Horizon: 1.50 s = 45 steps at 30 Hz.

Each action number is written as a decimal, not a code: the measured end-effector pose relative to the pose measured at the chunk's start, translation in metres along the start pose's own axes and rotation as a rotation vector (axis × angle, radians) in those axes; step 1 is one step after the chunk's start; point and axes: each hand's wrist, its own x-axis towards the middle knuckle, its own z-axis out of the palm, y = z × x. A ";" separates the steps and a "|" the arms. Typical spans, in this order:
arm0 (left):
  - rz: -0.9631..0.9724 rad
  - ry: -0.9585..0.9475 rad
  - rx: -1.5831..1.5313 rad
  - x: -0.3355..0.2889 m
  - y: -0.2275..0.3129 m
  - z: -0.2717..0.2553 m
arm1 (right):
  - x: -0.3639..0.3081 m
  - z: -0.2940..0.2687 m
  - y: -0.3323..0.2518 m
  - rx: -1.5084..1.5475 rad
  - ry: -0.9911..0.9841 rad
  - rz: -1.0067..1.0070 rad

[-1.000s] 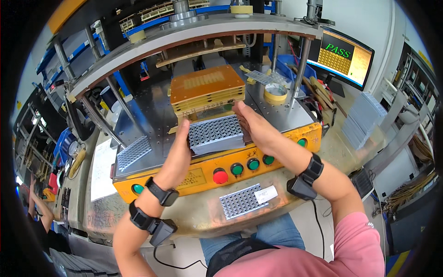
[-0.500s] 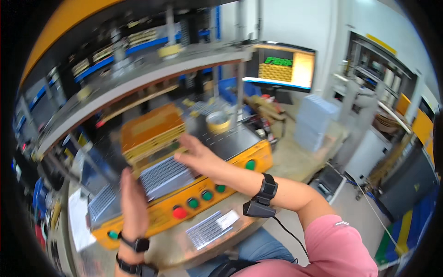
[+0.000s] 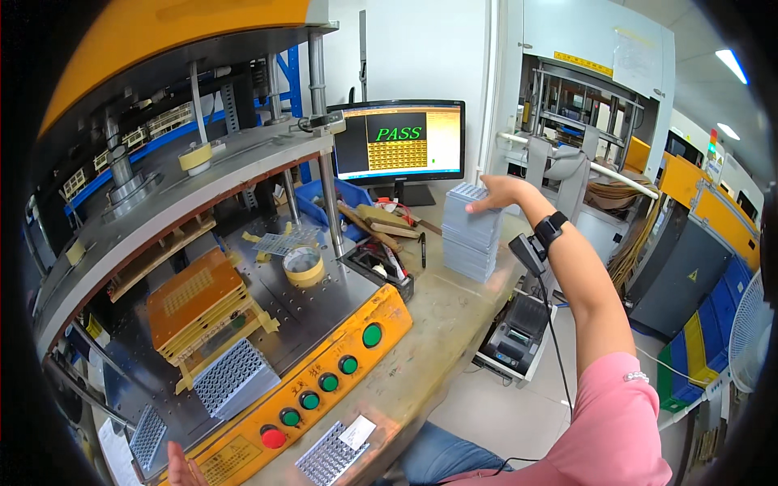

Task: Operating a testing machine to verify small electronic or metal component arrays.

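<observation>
While the left hand (image 3: 185, 467) hangs at the lower edge of view, the right hand (image 3: 506, 193) is on top of a tall stack of grey panels (image 3: 468, 247).
That stack stands on the table (image 3: 433, 320), its long axis upright, directly below the right hand, much the nearer of the two; thumb and fingers part over its top edge, though I can't tell whether they pinch a panel. The left hand's visible fingers stretch out, nothing seen in them, near a loose panel (image 3: 148, 437). A lower stack (image 3: 235, 379) sits on the press bed (image 3: 340, 300), beside orange plates (image 3: 198, 298); a black tool tray (image 3: 403, 288) stands between the stacks, with a tape roll (image 3: 306, 278) just off that line.
</observation>
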 end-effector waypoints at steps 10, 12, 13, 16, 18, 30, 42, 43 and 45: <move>-0.058 -0.137 -0.019 -0.013 0.008 0.010 | 0.007 0.003 -0.010 -0.059 0.017 -0.065; -0.085 -0.138 -0.031 -0.015 0.008 0.012 | 0.001 0.001 -0.005 -0.067 0.082 -0.051; -0.111 -0.144 -0.046 -0.015 0.007 0.013 | -0.006 -0.002 -0.010 -0.075 0.147 -0.031; -0.246 -0.134 -0.171 -0.018 0.013 0.017 | -0.032 -0.022 -0.033 -0.064 0.192 -0.026; -0.415 -0.164 -0.363 -0.016 0.017 0.030 | -0.054 -0.021 -0.050 0.006 0.388 -0.272; -0.974 -1.198 -1.234 0.028 -0.044 0.109 | -0.211 0.062 -0.267 0.115 0.562 -1.747; -0.973 -0.647 -0.920 -0.021 -0.033 0.090 | -0.224 0.144 -0.247 0.984 0.006 -1.109; -0.969 -0.645 -0.925 -0.020 -0.032 0.093 | -0.235 0.158 -0.241 1.560 -0.426 -0.809; -0.980 -0.639 -0.921 -0.022 -0.032 0.095 | -0.251 0.178 -0.247 1.765 -0.730 -0.702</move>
